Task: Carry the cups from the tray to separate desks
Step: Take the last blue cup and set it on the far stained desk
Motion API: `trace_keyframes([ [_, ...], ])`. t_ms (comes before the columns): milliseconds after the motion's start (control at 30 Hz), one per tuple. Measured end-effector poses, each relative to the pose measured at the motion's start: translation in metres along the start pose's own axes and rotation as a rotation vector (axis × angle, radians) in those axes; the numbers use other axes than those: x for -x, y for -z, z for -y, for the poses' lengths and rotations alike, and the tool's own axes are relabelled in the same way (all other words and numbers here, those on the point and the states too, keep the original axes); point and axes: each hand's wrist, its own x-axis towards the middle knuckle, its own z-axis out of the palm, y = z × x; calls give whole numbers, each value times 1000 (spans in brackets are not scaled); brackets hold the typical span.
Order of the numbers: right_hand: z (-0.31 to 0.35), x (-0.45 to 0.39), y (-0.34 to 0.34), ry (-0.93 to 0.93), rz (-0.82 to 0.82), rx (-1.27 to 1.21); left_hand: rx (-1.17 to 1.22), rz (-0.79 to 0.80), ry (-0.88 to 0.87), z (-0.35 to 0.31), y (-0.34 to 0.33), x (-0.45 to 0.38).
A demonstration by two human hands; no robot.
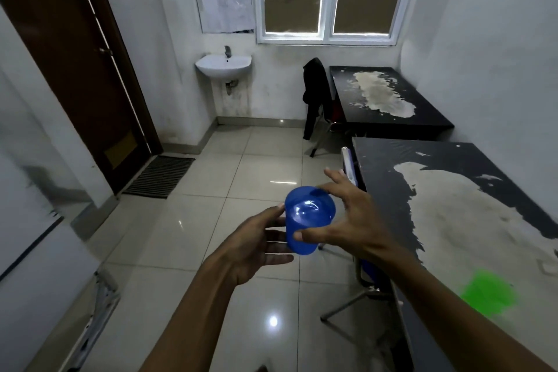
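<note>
I hold a blue plastic cup (pixel 308 217) in front of me, above the tiled floor. My right hand (pixel 347 220) grips it with the thumb on its side and the fingertips on its rim. Beside it on the left, my left hand (pixel 256 244) touches the cup's lower side with spread fingers. A green cup (pixel 487 293), blurred, stands on the near black desk (pixel 453 160) at my right. A second black desk (pixel 428 112) stands farther back under the window. No tray is in view.
A chair with a dark jacket (pixel 315 93) stands at the far desk. A white sink (pixel 223 65) hangs on the back wall. A brown door (pixel 78 69) and a floor mat (pixel 161 175) are at the left. Metal chair legs (pixel 347 308) stick out beside the near desk.
</note>
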Motion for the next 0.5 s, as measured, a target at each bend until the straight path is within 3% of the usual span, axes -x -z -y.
trace_keyframes([
  [500, -57, -283, -47, -86, -95, 35, -59, 106, 34, -149, 106, -259],
])
